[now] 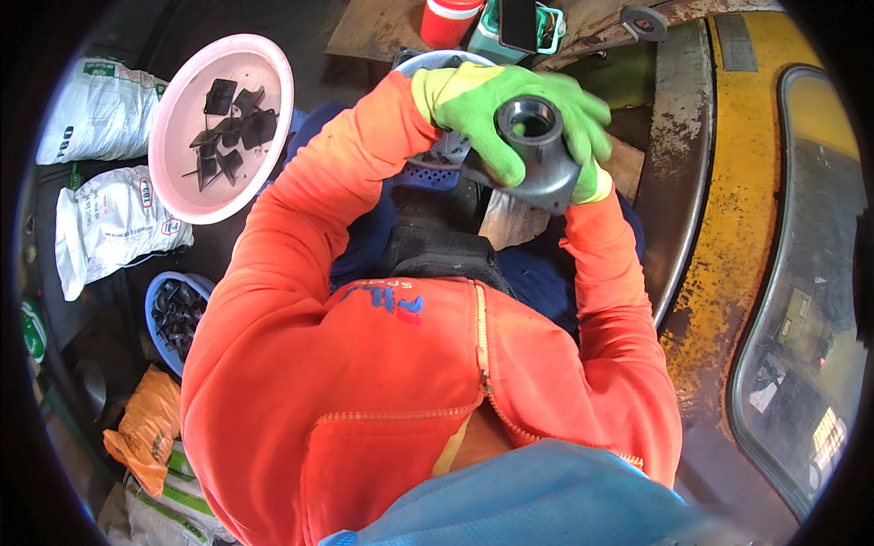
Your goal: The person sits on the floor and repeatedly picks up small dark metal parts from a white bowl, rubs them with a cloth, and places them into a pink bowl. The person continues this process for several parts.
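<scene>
Black part (550, 171): is sitting beyond the jacket front, above the lap, with the left glove around its far and left sides and the right wrist at its right edge.
Collar (531, 136): is facing up toward the camera, its 1 round mouth open.
Long axis: the body is flaring from the collar back toward the person; the gloves are hiding too much to tell its full line.
Nearer hand: the left hand is covering more of the part; the right is lying just beside it.
Left hand (481, 111): is curling around the part, thumb pressing the near-left side, fingers bending over the far side; the fingertips are showing blurred.
Right hand (592, 182): is hiding mostly behind the part, only a strip of glove showing; its grip I cannot tell.
Perforated basket (428, 178): is resting below and left of the part, violet-blue, partly hidden by the left arm.
Pink basin (178, 118): is standing well to the left, holding several black pieces (259, 128).
Blue tub (202, 284): is sitting nearer the person than the basin, holding more dark pieces.
White sacks (123, 226): 2 are lying left of the basin and tub.
Red container (448, 25): is standing beyond the hands, beside a teal box (492, 41).
</scene>
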Demonstrator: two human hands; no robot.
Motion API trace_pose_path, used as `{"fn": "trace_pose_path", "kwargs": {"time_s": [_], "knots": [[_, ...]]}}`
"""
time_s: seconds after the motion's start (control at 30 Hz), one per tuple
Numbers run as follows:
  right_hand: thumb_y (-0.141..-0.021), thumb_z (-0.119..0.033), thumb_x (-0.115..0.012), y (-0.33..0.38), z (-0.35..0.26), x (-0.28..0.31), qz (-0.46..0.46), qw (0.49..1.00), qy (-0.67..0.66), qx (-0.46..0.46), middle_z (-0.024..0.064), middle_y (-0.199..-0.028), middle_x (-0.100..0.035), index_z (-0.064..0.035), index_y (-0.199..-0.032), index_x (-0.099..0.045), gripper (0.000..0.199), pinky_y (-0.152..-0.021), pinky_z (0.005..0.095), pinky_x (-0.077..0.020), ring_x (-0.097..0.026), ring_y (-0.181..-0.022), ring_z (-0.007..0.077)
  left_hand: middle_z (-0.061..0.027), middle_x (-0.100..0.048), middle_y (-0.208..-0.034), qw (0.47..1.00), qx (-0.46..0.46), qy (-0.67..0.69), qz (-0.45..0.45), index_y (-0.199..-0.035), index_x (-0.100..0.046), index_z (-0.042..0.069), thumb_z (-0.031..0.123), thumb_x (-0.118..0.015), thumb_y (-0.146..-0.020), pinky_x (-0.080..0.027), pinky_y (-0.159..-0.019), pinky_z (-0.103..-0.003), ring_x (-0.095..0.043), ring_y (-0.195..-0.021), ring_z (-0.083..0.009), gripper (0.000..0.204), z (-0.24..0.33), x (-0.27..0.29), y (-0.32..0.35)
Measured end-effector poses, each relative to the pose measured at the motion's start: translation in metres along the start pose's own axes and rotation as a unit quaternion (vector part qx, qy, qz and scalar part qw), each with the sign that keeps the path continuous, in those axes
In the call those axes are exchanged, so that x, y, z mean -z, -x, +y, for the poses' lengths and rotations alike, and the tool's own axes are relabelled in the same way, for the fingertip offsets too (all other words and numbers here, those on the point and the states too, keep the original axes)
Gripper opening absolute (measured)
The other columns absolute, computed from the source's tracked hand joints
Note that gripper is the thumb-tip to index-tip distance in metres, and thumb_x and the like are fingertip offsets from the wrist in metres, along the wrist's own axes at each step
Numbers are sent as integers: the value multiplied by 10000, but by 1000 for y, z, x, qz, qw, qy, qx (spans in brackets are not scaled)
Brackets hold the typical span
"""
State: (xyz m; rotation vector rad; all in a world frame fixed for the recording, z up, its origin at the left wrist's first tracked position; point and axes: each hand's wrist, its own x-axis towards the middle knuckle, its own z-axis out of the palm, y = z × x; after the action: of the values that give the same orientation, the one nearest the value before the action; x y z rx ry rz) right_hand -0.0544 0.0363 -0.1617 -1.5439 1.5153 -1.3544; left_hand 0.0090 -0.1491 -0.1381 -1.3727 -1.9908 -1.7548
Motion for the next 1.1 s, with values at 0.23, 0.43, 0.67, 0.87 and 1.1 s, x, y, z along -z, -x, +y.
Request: {"fn": "trace_pose_path", "kwargs": {"time_s": [0.23, 0.43, 0.67, 0.87, 1.1], "knots": [[-859, -124, -655, -31, -8, 11, 155, 974, 160, 29, 113, -1151, -629, -13, -1181, -586, 347, -863, 333, -502, -622, -1019, 213, -102, -566, -1322, 915, 137, -22, 380, -1132, -613, 34, 126, -824, -675, -434, -998, -333, -550, -1172, -185, 512, -6, -24, -1], [-911, -97, -612, -22, -4, -6, 257, 960, 111, 23, 92, -1182, -611, -17, -1287, -506, 399, -902, 311, -498, -607, -1054, 188, -102, -601, -1260, 893, 88, -104, 430, -1113, -620, 39, 90, -830, -686, -476, -940, -328, -591, -1097, -184, 479, -10, -41, 2], [-921, -71, -603, -24, -1, -16, 316, 949, 1, 11, 90, -1209, -594, -12, -1328, -449, 439, -903, 303, -507, -593, -1082, 173, -110, -610, -1238, 861, 106, -172, 466, -1094, -621, 49, 92, -837, -678, -487, -924, -333, -602, -1090, -198, 470, -1, -53, -5], [-832, -92, -713, -22, -11, -14, 210, 978, -5, 13, 89, -1201, -580, -38, -1280, -488, 504, -879, 310, -507, -592, -1086, 188, -127, -634, -1204, 896, 64, -157, 411, -1076, -627, 43, 85, -821, -682, -496, -915, -350, -619, -1074, -214, 441, 8, -45, 1], [-737, -190, -811, -13, -26, 2, 35, 978, 207, 3, 83, -1250, -574, -87, -1321, -478, 680, -929, 348, -479, -574, -1141, 217, -138, -665, -1138, 948, 91, -43, 301, -1025, -649, 38, 142, -806, -672, -507, -890, -353, -639, -1044, -252, 400, 26, -29, 3]]}}
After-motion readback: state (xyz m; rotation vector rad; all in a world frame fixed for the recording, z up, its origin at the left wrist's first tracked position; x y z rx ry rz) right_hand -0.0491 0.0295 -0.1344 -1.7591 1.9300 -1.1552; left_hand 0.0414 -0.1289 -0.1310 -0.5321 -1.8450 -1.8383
